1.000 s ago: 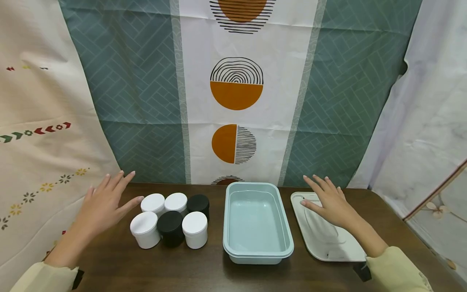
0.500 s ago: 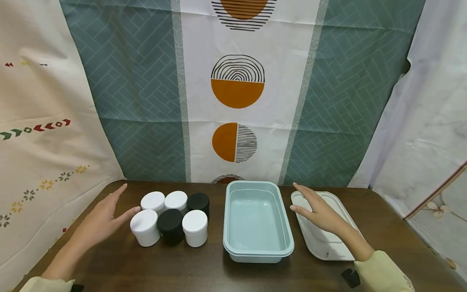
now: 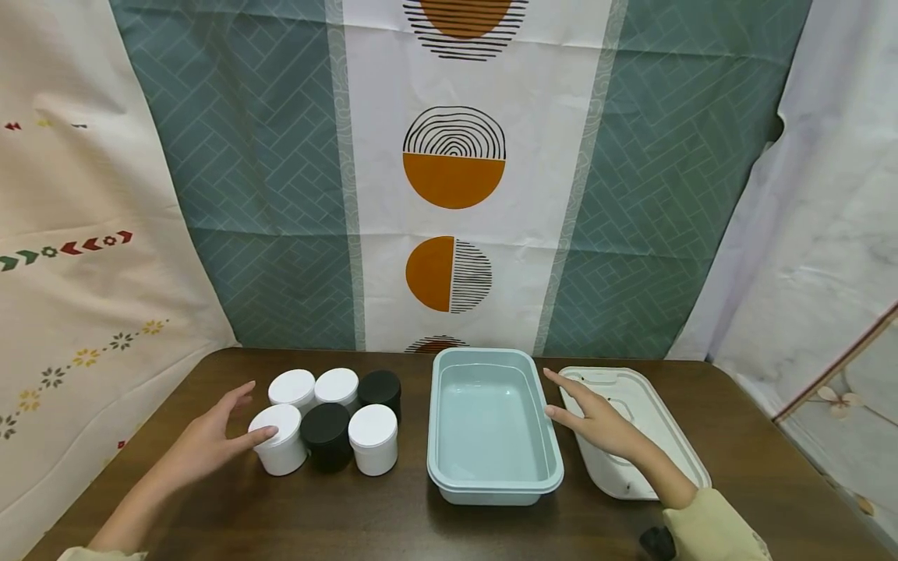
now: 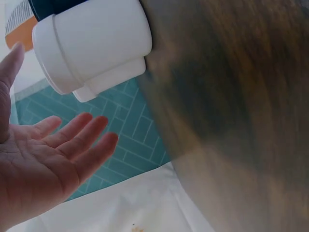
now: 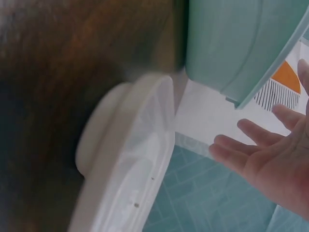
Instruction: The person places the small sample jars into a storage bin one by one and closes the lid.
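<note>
My left hand [image 3: 210, 442], fingers spread, lies just left of the front white jar [image 3: 279, 439] on the bench [image 3: 393, 530], thumb at its lid, while my right hand [image 3: 596, 425], flat, hovers between tub [image 3: 491, 487] and lid [image 3: 655, 421].

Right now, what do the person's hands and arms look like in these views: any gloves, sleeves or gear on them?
Both hands are bare, with no gloves or rings to be seen. The left hand shows a strip of pale yellow cuff at the frame's bottom edge. The right hand ends in a pale yellow long sleeve, and a small black device sits at that wrist.
</note>
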Available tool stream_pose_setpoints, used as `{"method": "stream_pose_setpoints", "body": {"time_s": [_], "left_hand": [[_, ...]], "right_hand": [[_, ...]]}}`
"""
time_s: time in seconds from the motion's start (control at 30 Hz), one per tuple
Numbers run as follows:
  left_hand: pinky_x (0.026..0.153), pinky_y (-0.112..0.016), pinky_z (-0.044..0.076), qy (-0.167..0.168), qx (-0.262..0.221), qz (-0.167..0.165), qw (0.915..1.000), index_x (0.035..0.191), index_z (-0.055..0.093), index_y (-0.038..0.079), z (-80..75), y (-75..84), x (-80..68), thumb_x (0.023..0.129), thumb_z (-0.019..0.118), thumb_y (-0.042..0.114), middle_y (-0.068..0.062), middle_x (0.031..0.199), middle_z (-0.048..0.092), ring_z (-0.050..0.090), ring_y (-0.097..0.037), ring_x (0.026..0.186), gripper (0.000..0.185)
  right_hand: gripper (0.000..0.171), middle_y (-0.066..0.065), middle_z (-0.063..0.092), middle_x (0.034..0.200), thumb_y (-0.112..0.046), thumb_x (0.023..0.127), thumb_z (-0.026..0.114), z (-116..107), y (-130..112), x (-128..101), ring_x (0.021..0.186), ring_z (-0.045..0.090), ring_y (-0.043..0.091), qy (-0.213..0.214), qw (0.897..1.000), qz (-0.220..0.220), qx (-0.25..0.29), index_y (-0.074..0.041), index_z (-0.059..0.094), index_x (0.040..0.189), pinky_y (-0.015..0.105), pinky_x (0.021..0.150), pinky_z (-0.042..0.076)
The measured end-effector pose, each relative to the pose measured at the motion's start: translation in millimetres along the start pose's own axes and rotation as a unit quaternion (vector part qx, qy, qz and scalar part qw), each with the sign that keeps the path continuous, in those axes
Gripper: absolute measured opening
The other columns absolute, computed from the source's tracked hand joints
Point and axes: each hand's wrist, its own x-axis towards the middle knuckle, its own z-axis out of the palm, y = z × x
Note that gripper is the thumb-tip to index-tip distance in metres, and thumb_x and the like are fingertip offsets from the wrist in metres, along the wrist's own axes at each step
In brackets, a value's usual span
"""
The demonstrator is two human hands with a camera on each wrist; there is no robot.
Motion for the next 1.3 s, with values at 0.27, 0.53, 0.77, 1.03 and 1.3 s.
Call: {"method": "stream_pose_setpoints", "body": {"time_s": [0.27, 0.53, 0.77, 1.03, 1.3], "left_hand": [[0.075, -0.051, 0.047, -0.015, -0.025, 0.006, 0.9996, 0.132, 0.032, -0.005, 6.0, -1.2, -2.8, 0.071, 0.077, 0.032, -0.031, 0.116, 0.052, 0.054, -0.044, 0.102, 0.085], [0.064, -0.026, 0.048, -0.016, -0.040, 0.011, 0.9990, 0.123, 0.044, -0.002, 12.3, 0.0, -3.6, 0.065, 0.081, 0.027, -0.019, 0.106, 0.061, 0.061, -0.030, 0.091, 0.075], [0.062, -0.024, 0.048, -0.008, -0.046, -0.003, 0.9989, 0.118, 0.048, -0.002, 13.9, 1.6, -3.6, 0.064, 0.082, 0.026, -0.018, 0.102, 0.062, 0.062, -0.028, 0.088, 0.069], [0.060, -0.023, 0.047, -0.002, -0.038, -0.004, 0.9993, 0.117, 0.050, 0.000, 9.4, 3.8, -4.1, 0.064, 0.082, 0.030, -0.015, 0.101, 0.062, 0.061, -0.023, 0.086, 0.068], [0.060, -0.022, 0.048, 0.034, -0.038, 0.017, 0.9985, 0.115, 0.051, 0.004, -4.8, 9.7, -3.5, 0.065, 0.081, 0.031, -0.013, 0.102, 0.062, 0.059, -0.007, 0.080, 0.065]], "right_hand": [[0.057, 0.020, 0.034, 0.141, -0.029, 0.093, 0.050, 9.3, 7.9, 0.4, 0.117, 0.043, 0.045, -0.035, 0.997, -0.003, 0.075, -0.009, 0.029, 0.143, 0.058, 0.086, 0.041], [0.055, 0.024, 0.035, 0.139, -0.022, 0.094, 0.051, 14.2, 10.8, 1.1, 0.116, 0.047, 0.040, -0.056, 0.992, -0.026, 0.109, -0.004, 0.030, 0.141, 0.047, 0.086, 0.045], [0.056, 0.027, 0.036, 0.136, -0.022, 0.094, 0.050, 16.0, 11.1, 1.5, 0.116, 0.046, 0.040, -0.068, 0.989, -0.018, 0.132, -0.005, 0.028, 0.142, 0.044, 0.085, 0.046], [0.056, 0.024, 0.034, 0.140, -0.026, 0.094, 0.050, 16.8, 11.1, 2.3, 0.121, 0.040, 0.043, -0.065, 0.989, 0.001, 0.129, -0.008, 0.029, 0.143, 0.051, 0.088, 0.043], [0.057, 0.022, 0.034, 0.140, -0.027, 0.094, 0.050, 17.1, 11.6, 1.8, 0.122, 0.039, 0.042, -0.060, 0.989, 0.010, 0.133, -0.010, 0.028, 0.143, 0.054, 0.089, 0.041]]}}
